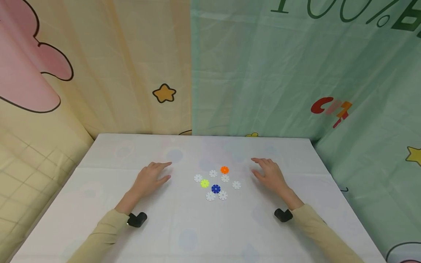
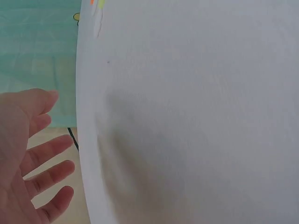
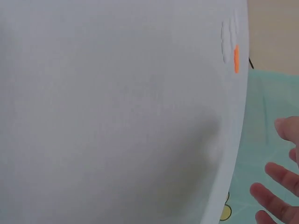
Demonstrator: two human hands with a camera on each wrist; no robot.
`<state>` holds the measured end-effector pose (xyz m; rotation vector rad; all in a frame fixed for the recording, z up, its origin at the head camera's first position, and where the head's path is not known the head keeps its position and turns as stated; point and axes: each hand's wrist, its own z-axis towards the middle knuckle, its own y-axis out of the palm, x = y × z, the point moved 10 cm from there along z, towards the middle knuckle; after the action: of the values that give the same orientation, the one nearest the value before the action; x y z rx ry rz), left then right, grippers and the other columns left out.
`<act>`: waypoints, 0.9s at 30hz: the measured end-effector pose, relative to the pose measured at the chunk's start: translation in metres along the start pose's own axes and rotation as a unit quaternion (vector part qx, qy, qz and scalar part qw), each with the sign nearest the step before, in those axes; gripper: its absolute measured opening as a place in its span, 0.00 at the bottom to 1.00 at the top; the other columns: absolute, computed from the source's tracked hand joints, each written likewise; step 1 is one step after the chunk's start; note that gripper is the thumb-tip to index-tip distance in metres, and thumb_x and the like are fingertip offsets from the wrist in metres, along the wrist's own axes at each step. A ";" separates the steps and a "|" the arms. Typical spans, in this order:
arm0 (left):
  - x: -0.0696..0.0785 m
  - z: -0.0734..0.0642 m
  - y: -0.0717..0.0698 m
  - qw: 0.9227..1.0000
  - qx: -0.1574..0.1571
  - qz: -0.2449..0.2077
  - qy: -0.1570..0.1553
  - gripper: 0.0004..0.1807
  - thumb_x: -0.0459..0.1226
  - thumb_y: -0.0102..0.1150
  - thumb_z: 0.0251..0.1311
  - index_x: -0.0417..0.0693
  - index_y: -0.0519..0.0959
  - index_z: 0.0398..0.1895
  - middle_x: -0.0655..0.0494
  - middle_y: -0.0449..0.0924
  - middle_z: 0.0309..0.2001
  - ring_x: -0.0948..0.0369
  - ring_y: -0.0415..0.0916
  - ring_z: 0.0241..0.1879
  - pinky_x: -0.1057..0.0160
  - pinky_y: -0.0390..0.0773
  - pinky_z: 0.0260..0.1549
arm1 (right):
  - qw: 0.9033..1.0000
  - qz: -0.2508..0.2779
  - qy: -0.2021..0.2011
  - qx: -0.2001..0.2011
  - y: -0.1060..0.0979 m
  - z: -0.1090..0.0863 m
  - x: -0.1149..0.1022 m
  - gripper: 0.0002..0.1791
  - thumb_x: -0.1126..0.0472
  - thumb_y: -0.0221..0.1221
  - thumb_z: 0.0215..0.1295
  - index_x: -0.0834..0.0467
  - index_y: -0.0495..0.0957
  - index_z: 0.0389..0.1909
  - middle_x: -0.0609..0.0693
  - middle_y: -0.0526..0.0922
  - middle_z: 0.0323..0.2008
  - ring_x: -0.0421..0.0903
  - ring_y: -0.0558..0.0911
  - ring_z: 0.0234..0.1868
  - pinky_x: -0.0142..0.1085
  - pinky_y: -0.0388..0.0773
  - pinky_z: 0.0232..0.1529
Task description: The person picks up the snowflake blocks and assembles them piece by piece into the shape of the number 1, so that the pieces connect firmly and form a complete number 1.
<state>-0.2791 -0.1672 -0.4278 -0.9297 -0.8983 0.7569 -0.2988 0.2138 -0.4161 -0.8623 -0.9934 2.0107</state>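
Note:
Several small flat notched discs lie spread in a loose cluster on the white table, between my two hands. Most are white, such as the white disc (image 1: 236,185) at the cluster's right. Among them are an orange disc (image 1: 224,170) at the back, a yellow disc (image 1: 205,183) on the left and a blue disc (image 1: 215,189) near the front. Left of the cluster, my left hand (image 1: 149,179) hovers with fingers apart, holding nothing. On the other side, my right hand (image 1: 270,175) is likewise spread over the table, its thumb and fingers apart and bare.
The table (image 1: 184,226) has a white cloth with faint pale spots. Behind it hang a cream curtain (image 1: 131,73) and a green curtain (image 1: 246,73), close along the table's far edge. A black wrist mount (image 1: 137,220) sticks out beside the left sleeve, another mount (image 1: 283,215) beside the right.

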 end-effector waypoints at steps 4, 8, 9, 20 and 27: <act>0.011 0.007 0.008 0.999 0.007 -0.035 -0.012 0.21 0.42 0.66 0.57 0.47 0.80 0.54 0.50 0.84 0.49 0.51 0.76 0.47 0.50 0.76 0.42 | 0.999 0.027 0.041 -0.012 0.009 0.002 -0.005 0.30 0.57 0.68 0.56 0.59 0.72 0.60 0.56 0.84 0.43 0.52 0.80 0.39 0.47 0.76 0.40; 0.018 0.015 0.021 0.997 -0.009 -0.070 -0.041 0.19 0.41 0.67 0.56 0.48 0.82 0.51 0.52 0.84 0.45 0.53 0.76 0.45 0.54 0.76 0.38 | 0.995 0.051 0.080 -0.036 0.020 0.000 -0.008 0.32 0.56 0.68 0.56 0.59 0.70 0.61 0.54 0.84 0.41 0.49 0.80 0.37 0.42 0.77 0.37; 0.020 0.017 0.025 0.996 -0.015 -0.077 -0.048 0.19 0.41 0.67 0.56 0.48 0.82 0.51 0.53 0.84 0.44 0.54 0.76 0.45 0.54 0.76 0.38 | 0.993 0.061 0.089 -0.042 0.023 0.000 -0.008 0.32 0.56 0.68 0.56 0.58 0.70 0.61 0.53 0.84 0.40 0.48 0.80 0.37 0.41 0.76 0.36; 0.036 0.033 0.053 0.981 -0.055 -0.151 -0.110 0.20 0.40 0.69 0.53 0.50 0.81 0.51 0.58 0.84 0.36 0.58 0.74 0.41 0.58 0.74 0.37 | 0.960 0.192 0.175 -0.107 0.048 -0.007 -0.013 0.28 0.58 0.69 0.56 0.58 0.71 0.56 0.51 0.83 0.34 0.41 0.75 0.29 0.29 0.72 0.28; 0.045 0.036 0.064 0.970 -0.081 -0.177 -0.144 0.21 0.40 0.72 0.50 0.50 0.82 0.50 0.59 0.82 0.35 0.59 0.72 0.38 0.60 0.71 0.38 | 0.947 0.221 0.189 -0.140 0.058 -0.011 -0.019 0.25 0.58 0.70 0.54 0.59 0.74 0.52 0.49 0.81 0.32 0.41 0.74 0.27 0.29 0.71 0.28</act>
<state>-0.3024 -0.0912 -0.4601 -0.7811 -1.3574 0.5214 -0.2979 0.1766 -0.4655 -1.6813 -0.9303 1.9646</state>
